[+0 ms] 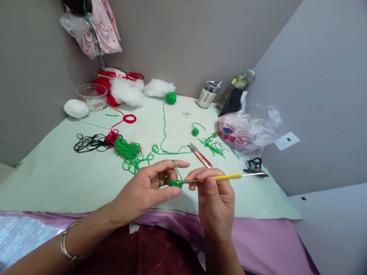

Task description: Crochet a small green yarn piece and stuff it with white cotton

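Pinched between the thumb and fingers of my left hand is a small green crochet piece. Green yarn loops over that hand's raised index finger and runs down to the piece. My right hand grips a crochet hook with a yellow handle and metal ends. The hook's tip points left and meets the crochet piece at its right edge. From my left hand the yarn seems to lead to a loose green yarn bundle on the table, though part of it is hidden behind my fingers.
Thread snips lie just beyond my right hand, near green yarn scraps. Farther back are a green yarn ball, white stuffing, a clear tub and a pen holder. A plastic bag stands at the right. Black yarn lies left.
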A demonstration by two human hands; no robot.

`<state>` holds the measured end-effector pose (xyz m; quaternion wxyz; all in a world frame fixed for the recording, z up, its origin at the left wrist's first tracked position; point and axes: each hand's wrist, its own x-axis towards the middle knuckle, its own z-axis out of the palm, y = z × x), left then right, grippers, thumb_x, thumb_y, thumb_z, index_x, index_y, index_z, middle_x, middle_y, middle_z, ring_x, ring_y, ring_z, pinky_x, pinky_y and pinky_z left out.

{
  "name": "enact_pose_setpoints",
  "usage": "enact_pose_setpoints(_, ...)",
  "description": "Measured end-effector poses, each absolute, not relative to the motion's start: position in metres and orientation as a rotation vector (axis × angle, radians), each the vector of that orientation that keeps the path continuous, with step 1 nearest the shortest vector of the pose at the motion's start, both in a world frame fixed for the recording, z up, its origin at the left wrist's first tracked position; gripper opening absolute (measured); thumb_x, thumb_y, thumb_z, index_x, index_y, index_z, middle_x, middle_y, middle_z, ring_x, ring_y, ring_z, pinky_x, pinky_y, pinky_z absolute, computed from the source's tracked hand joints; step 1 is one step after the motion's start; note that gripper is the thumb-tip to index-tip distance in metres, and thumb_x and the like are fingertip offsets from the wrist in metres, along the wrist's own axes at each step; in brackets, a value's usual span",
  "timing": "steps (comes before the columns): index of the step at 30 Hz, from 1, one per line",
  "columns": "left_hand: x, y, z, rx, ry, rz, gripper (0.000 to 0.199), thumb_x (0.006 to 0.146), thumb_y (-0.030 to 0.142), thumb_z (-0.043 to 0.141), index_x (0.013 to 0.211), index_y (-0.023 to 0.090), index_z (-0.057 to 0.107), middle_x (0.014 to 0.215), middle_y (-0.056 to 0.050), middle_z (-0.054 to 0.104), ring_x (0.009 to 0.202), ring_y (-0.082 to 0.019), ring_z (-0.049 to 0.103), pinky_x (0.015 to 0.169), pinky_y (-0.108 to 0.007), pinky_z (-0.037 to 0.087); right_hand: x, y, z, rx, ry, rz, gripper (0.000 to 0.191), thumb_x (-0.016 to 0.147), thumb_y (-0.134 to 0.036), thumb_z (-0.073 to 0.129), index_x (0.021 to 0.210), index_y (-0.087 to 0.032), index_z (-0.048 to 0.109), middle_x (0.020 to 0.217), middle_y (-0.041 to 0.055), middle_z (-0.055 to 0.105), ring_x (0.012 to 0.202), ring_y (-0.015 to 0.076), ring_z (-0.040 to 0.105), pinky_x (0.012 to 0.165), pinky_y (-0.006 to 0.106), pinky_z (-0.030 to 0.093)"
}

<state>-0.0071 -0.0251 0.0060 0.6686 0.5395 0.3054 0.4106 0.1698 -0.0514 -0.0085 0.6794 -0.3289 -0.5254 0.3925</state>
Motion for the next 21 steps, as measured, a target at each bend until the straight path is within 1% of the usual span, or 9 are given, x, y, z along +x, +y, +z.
enact_pose_setpoints(6, -0.007, -0.026, 0.011, 1.313, 0.763, 0.957, 0.041, 0.086, 0.027, 0.081, 0.127, 0.026, 0.076, 0.093, -0.001, 0.06, 0.085, -0.015, 0.056, 0.081, -0.03, 0.045, 0.173, -0.058, -0.005, -0.811, -1.35, 0.695, 0.02, 0.106, -0.023, 0.054, 0.099, -0.024, 0.073, 0.091, 0.0036, 0.076, 0.079, 0.0164, 0.068, 0.07, 0.031, 0.056)
enact_pose_setpoints(10, -0.005, -0.03, 0.012, 1.448, 0.837, 1.061, 0.035, 0.088, 0.023, 0.078, 0.123, 0.023, 0.078, 0.091, -0.002, 0.063, 0.091, -0.019, 0.059, 0.088, -0.032, 0.047, 0.174, -0.065, -0.001, -0.861, -1.588, 0.401, 0.021, 0.105, -0.017, 0.053, 0.107, -0.025, 0.072, 0.094, 0.0055, 0.077, 0.088, 0.0206, 0.073, 0.076, 0.037, 0.06)
enact_pose_setpoints(13, -0.002, -0.035, 0.011, 1.474, 0.873, 1.13, 0.031, 0.09, 0.024, 0.076, 0.121, 0.023, 0.078, 0.098, -0.004, 0.068, 0.093, -0.019, 0.059, 0.091, -0.033, 0.047, 0.174, -0.068, -0.008, -0.885, -1.765, 0.113, 0.025, 0.102, -0.014, 0.055, 0.119, -0.026, 0.07, 0.103, 0.0081, 0.078, 0.091, 0.0211, 0.074, 0.075, 0.037, 0.061)
enact_pose_setpoints(15, 0.001, -0.037, 0.01, 1.361, 0.847, 1.148, 0.036, 0.09, 0.027, 0.078, 0.126, 0.025, 0.076, 0.099, -0.003, 0.068, 0.092, -0.018, 0.059, 0.089, -0.031, 0.047, 0.172, -0.068, -0.017, -0.904, -1.827, -0.117, 0.033, 0.099, -0.011, 0.059, 0.126, -0.027, 0.07, 0.11, 0.0098, 0.078, 0.096, 0.0219, 0.074, 0.075, 0.036, 0.062)
enact_pose_setpoints(17, 0.003, -0.036, 0.009, 1.126, 0.764, 1.082, 0.045, 0.087, 0.03, 0.082, 0.132, 0.026, 0.074, 0.093, -0.001, 0.066, 0.089, -0.017, 0.059, 0.086, -0.029, 0.047, 0.17, -0.067, -0.026, -0.905, -1.807, -0.277, 0.04, 0.096, -0.008, 0.063, 0.13, -0.027, 0.071, 0.113, 0.011, 0.077, 0.102, 0.0239, 0.073, 0.077, 0.036, 0.063)
enact_pose_setpoints(19, 0.004, -0.034, 0.008, 0.868, 0.658, 0.935, 0.053, 0.083, 0.033, 0.086, 0.134, 0.024, 0.073, 0.089, -0.001, 0.065, 0.084, -0.015, 0.059, 0.083, -0.029, 0.047, 0.168, -0.067, -0.029, -0.914, -1.749, -0.224, 0.042, 0.095, -0.008, 0.065, 0.13, -0.03, 0.072, 0.113, 0.0092, 0.076, 0.101, 0.0239, 0.073, 0.075, 0.037, 0.063)
enact_pose_setpoints(21, 0.003, -0.03, 0.009, 0.712, 0.594, 0.842, 0.054, 0.08, 0.033, 0.088, 0.13, 0.021, 0.075, 0.089, -0.002, 0.064, 0.081, -0.014, 0.058, 0.081, -0.028, 0.046, 0.167, -0.066, -0.026, -0.908, -1.622, 0.011, 0.033, 0.099, -0.012, 0.06, 0.124, -0.03, 0.074, 0.105, 0.007, 0.077, 0.091, 0.0219, 0.072, 0.072, 0.037, 0.061)
